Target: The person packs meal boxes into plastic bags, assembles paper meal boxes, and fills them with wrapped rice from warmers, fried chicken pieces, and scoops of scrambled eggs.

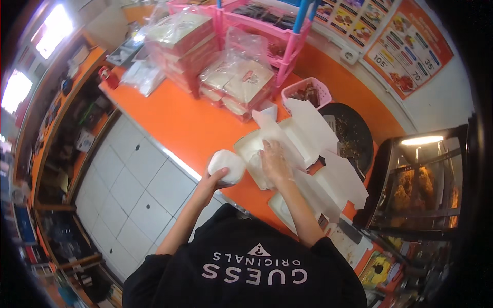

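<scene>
My left hand [216, 178] grips a rounded white paper-wrapped bundle [227, 166], its thumb across the near side, just off the counter's front edge. Over an open cardboard takeaway box [250, 143], my right hand [274, 159] reaches in, fingertips at a second whitish bundle [255, 161] lying inside; whether the fingers grip it is not clear. Further open white boxes [304, 142] with raised lids [316, 123] stand behind and to the right of this hand. One more box [285, 210] lies partly under my right forearm.
Plastic-wrapped stacks of flat boxes [246, 82] stand at the back of the orange counter [165, 111], beside a pink plastic rack [289, 42]. A pink basket [307, 94], a round dark pan [356, 134] and a lit glass food warmer [420, 184] are on the right.
</scene>
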Motion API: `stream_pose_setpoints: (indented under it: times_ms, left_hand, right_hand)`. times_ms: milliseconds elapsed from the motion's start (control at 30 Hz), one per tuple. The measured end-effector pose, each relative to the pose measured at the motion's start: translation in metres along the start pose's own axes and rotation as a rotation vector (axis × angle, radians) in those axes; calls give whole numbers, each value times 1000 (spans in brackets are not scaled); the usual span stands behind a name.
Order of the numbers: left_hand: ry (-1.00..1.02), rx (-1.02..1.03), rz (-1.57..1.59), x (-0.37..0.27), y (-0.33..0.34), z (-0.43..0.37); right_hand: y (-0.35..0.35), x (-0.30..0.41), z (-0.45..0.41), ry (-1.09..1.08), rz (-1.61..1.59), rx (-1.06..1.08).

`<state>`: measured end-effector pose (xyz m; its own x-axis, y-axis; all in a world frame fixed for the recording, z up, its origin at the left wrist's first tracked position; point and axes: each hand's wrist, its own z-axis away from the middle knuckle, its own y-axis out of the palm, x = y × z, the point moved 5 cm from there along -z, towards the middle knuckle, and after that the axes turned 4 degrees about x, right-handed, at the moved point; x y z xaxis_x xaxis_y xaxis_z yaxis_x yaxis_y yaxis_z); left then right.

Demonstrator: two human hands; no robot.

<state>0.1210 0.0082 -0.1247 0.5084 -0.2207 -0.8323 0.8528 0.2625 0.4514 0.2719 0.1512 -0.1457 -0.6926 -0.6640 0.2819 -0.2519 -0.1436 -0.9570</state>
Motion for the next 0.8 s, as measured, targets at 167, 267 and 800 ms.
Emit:
stream_pose_setpoints:
  times_ms: [167, 267, 800]
  left_hand:
    - [-16, 242, -125, -11, 47, -37]
    - [-8, 502, 140, -23, 77, -40]
    - [-113, 204, 31, -5, 38, -15]
  right_hand:
    - [-149, 76, 17, -294, -412, -42]
    - [-169, 48, 0, -329, -316, 96]
    - [-61, -110, -29, -202, 159, 485]
